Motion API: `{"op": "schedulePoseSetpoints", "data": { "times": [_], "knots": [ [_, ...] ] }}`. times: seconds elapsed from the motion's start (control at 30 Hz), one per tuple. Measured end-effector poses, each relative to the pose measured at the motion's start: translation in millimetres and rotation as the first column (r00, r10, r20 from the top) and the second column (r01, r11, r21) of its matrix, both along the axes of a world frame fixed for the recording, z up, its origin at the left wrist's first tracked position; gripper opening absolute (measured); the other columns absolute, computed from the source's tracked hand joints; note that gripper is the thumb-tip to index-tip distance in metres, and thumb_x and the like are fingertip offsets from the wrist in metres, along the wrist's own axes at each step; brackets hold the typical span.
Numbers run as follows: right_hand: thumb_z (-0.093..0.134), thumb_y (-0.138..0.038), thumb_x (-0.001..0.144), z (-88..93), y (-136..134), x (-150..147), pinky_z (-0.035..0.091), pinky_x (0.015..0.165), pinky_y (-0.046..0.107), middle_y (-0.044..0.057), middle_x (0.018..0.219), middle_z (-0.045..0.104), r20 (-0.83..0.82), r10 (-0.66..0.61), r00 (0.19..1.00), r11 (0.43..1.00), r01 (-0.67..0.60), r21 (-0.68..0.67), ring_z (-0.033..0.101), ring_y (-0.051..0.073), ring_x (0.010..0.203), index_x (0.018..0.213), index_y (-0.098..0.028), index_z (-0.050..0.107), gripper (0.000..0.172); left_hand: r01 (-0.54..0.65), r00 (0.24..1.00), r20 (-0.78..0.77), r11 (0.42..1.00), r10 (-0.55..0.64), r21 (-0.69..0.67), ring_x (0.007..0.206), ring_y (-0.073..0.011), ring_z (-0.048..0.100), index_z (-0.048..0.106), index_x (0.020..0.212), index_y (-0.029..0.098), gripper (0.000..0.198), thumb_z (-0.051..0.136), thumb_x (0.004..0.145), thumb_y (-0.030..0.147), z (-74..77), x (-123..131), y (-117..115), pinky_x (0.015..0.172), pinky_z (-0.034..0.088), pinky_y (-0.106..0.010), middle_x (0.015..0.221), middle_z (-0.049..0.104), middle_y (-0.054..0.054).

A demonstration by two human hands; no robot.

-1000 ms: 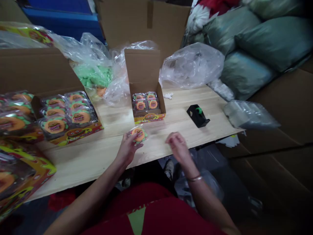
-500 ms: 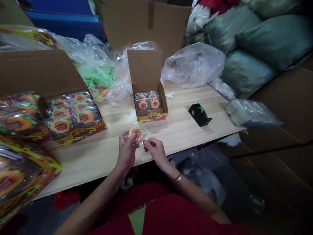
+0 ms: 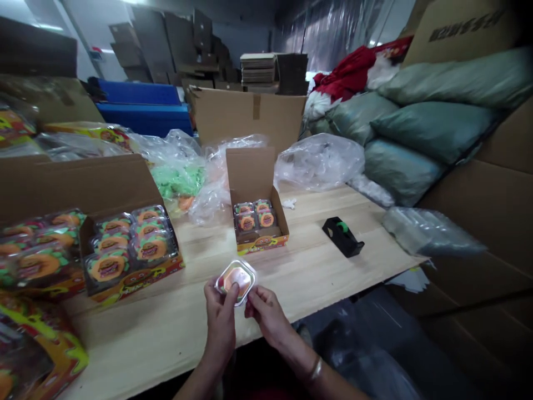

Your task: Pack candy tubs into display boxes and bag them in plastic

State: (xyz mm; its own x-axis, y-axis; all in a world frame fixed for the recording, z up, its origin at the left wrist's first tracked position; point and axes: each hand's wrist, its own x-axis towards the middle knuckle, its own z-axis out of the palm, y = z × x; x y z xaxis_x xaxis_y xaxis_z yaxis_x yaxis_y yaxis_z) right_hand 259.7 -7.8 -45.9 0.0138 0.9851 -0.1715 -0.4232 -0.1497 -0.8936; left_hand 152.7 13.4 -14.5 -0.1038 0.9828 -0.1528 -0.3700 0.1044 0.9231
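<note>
Both my hands hold one small clear plastic clamshell (image 3: 235,280) with an orange burger-like toy inside, just above the near edge of the wooden table (image 3: 175,328). My left hand (image 3: 220,314) grips its left side with the thumb on top. My right hand (image 3: 266,315) pinches its right edge. Behind it stands a small open display box (image 3: 259,222), partly filled with the same packs. A larger open box (image 3: 129,250) full of these packs sits to the left.
A black tape dispenser (image 3: 343,236) lies on the table at the right. Clear plastic bags (image 3: 318,161) and a bag of green pieces (image 3: 179,180) sit at the back. Big cardboard cartons (image 3: 250,114) and grey-green sacks (image 3: 425,128) surround the table. More filled boxes (image 3: 33,261) stack at far left.
The camera has tilted up, showing the room behind. My right hand came over to the pack, and both hands have turned it so its shiny underside faces me.
</note>
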Motion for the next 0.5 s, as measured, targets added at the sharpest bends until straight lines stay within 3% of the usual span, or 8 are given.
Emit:
{"op": "schedulePoseSetpoints", "data": {
  "times": [0.07,0.1,0.2,0.27,0.33,0.37,0.4,0.5],
  "knots": [
    [0.064,-0.066,0.077,0.2,1.9,17.9,0.04,0.057,0.026,0.0,0.063,0.054,0.211,0.169,0.963,0.985,-0.173,0.001,0.048,0.013,0.056,0.071,-0.016,0.058,0.051,0.088,0.996,-0.018,0.995,-0.089,-0.051,0.083,-0.0162,0.062,0.05,0.108,0.019,0.059,0.082,0.065,0.045,-5.5,-9.8,2.5,0.073,0.049,-0.027,0.093,0.064,-0.001],
    [0.064,-0.064,0.078,2.9,3.8,28.5,0.042,0.06,0.028,0.003,0.069,0.058,0.368,0.172,0.914,0.981,-0.193,0.018,0.052,0.015,0.062,0.076,-0.016,0.061,0.049,0.134,0.99,-0.031,0.988,-0.137,-0.076,0.083,-0.017,0.062,0.051,0.107,0.019,0.06,0.083,0.063,0.043,-7.6,-14.5,3.3,0.073,0.05,-0.027,0.093,0.065,-0.002],
    [0.073,-0.048,0.078,18.4,14.5,55.1,0.047,0.08,0.032,0.009,0.107,0.062,0.697,-0.012,0.717,0.966,-0.172,0.193,0.057,0.021,0.095,0.112,-0.017,0.062,0.048,0.257,0.958,-0.113,0.965,-0.262,-0.06,0.09,-0.02,0.063,0.054,0.107,0.018,0.058,0.084,0.061,0.038,-11.4,-23.6,2.0,0.079,0.051,-0.029,0.098,0.067,-0.005],
    [0.077,-0.042,0.076,31.7,25.8,63.0,0.047,0.086,0.031,0.008,0.117,0.059,0.715,0.148,0.683,0.903,-0.388,0.183,0.055,0.021,0.103,0.128,-0.019,0.054,0.061,0.332,0.929,-0.171,0.943,-0.327,-0.003,0.095,-0.0215,0.063,0.056,0.106,0.019,0.054,0.083,0.062,0.037,-11.6,-25.1,-0.8,0.084,0.051,-0.03,0.101,0.068,-0.006],
    [0.079,-0.04,0.075,46.2,41.3,66.1,0.049,0.079,0.028,0.004,0.106,0.062,0.641,0.449,0.622,0.744,-0.658,0.117,0.058,0.017,0.092,0.125,-0.019,0.055,0.06,0.379,0.912,-0.18,0.925,-0.368,0.03,0.098,-0.0224,0.063,0.056,0.11,0.02,0.054,0.082,0.066,0.038,-10.3,-26.4,-2.7,0.086,0.051,-0.032,0.105,0.068,-0.007],
    [0.079,-0.039,0.075,53.6,51.5,68.0,0.048,0.075,0.026,0.002,0.099,0.062,0.604,0.536,0.59,0.677,-0.728,0.111,0.058,0.016,0.086,0.12,-0.018,0.056,0.055,0.38,0.914,-0.165,0.924,-0.369,0.04,0.101,-0.0229,0.063,0.055,0.114,0.021,0.056,0.081,0.068,0.039,-9.4,-28.2,-2.5,0.086,0.052,-0.033,0.109,0.067,-0.007],
    [0.079,-0.037,0.075,60.9,63.8,70.9,0.048,0.072,0.024,0.001,0.096,0.062,0.585,0.558,0.588,0.651,-0.748,0.131,0.058,0.015,0.083,0.117,-0.018,0.056,0.051,0.368,0.922,-0.144,0.929,-0.358,0.048,0.105,-0.0237,0.063,0.054,0.118,0.023,0.057,0.079,0.071,0.042,-8.4,-31.3,-1.6,0.087,0.052,-0.034,0.115,0.066,-0.008],
    [0.081,-0.033,0.074,75.3,113.8,87.6,0.048,0.075,0.024,0.002,0.104,0.06,0.603,0.327,0.727,0.759,-0.583,0.291,0.059,0.015,0.089,0.113,-0.018,0.053,0.051,0.281,0.943,-0.202,0.957,-0.264,0.065,0.112,-0.0256,0.06,0.064,0.1,0.021,0.036,0.071,0.077,0.048,-8.1,-47.3,5.0,0.088,0.051,-0.034,0.123,0.063,-0.01]
  ]
}}
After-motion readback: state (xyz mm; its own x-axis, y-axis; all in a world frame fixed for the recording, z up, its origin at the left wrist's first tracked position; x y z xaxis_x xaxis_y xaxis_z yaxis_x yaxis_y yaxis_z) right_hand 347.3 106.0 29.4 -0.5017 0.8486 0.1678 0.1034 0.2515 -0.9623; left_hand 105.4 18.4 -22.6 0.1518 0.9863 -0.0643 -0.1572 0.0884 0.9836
